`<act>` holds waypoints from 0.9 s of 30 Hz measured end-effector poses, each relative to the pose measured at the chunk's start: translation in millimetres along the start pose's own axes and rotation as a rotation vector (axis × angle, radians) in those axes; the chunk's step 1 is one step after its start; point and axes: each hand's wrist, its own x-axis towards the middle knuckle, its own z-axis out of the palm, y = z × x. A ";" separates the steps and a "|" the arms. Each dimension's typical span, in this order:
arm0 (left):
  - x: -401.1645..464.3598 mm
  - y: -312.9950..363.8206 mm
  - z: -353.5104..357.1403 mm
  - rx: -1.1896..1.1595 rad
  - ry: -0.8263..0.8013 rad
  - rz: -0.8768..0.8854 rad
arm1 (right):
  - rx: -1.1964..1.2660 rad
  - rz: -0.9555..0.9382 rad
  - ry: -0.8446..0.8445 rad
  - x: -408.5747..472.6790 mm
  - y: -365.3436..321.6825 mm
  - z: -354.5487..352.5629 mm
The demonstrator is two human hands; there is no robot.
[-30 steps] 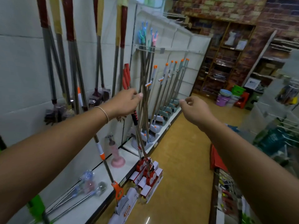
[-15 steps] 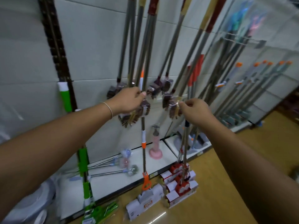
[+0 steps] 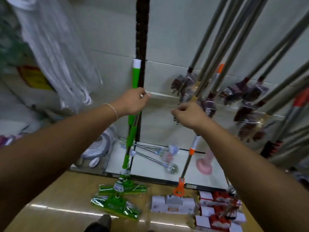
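My left hand (image 3: pixel 132 102) grips the handle of a green mop (image 3: pixel 135 76) that leans against a black shelf upright (image 3: pixel 142 30). The mop's green head (image 3: pixel 122 186) rests on the floor in plastic wrap. My right hand (image 3: pixel 189 114) is curled round the pole of an orange-and-white mop (image 3: pixel 194 143). Its white head (image 3: pixel 173 205) also stands on the floor. The two hands are level with each other, a short gap between them.
Long metal-handled brushes (image 3: pixel 187 84) in wrap hang at the right. A low white shelf (image 3: pixel 147 173) carries a pink plunger (image 3: pixel 204 164) and small chrome tools. Red-and-white mop heads (image 3: pixel 219 210) crowd the floor at the right. White string mops (image 3: pixel 55 56) hang at the left.
The view has swung left along the rack. My left hand moved from the orange-and-white mop's pole to the green mop's handle; my right hand now holds the orange-and-white mop's pole.
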 end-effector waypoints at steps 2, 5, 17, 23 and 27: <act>-6.8 -20.3 -2.5 0.009 0.000 -0.052 | 0.041 -0.002 -0.057 6.9 -2.9 21.0; -9.4 -50.2 -3.5 0.021 -0.020 -0.131 | 0.074 0.020 -0.106 17.4 -3.1 47.6; 3.3 -159.2 45.4 0.003 -0.235 -0.193 | 0.096 0.237 -0.093 70.6 18.7 173.3; 13.9 -192.8 75.6 -0.063 -0.254 -0.204 | 0.059 0.288 -0.088 107.8 22.6 226.4; 16.7 -212.0 98.0 -0.072 -0.239 -0.222 | 0.011 0.312 -0.083 139.4 31.3 249.9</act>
